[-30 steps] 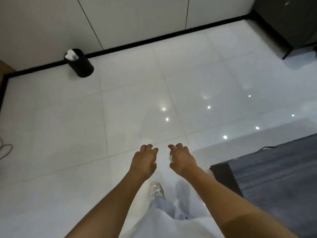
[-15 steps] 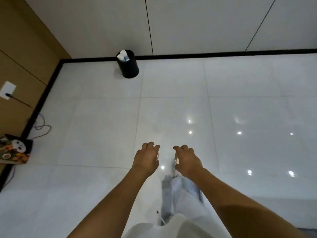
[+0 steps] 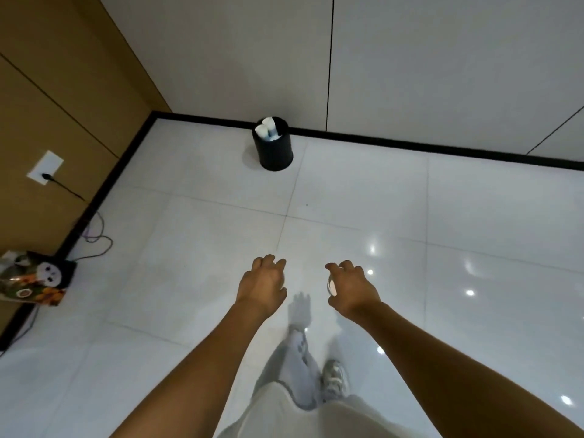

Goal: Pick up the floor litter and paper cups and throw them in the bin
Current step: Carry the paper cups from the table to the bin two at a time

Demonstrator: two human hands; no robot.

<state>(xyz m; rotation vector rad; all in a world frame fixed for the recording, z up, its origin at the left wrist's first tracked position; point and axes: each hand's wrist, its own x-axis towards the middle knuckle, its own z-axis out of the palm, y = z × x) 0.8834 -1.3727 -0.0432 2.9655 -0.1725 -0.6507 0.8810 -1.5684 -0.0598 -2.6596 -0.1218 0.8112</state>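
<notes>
two white paper cups [image 3: 267, 129] stand in one black bin [image 3: 274, 146] by the floor's far edge. your right grip [image 3: 350, 287] clamps a white cup [image 3: 331, 285]; your left grip [image 3: 263, 284] curls, contents hidden.

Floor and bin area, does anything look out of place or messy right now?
Mostly tidy. The black bin stands upright by the wall, with white paper cups poking above its rim. By the left wall a loose cable trails across the floor beside a colourful bag. No spill shows.
</notes>
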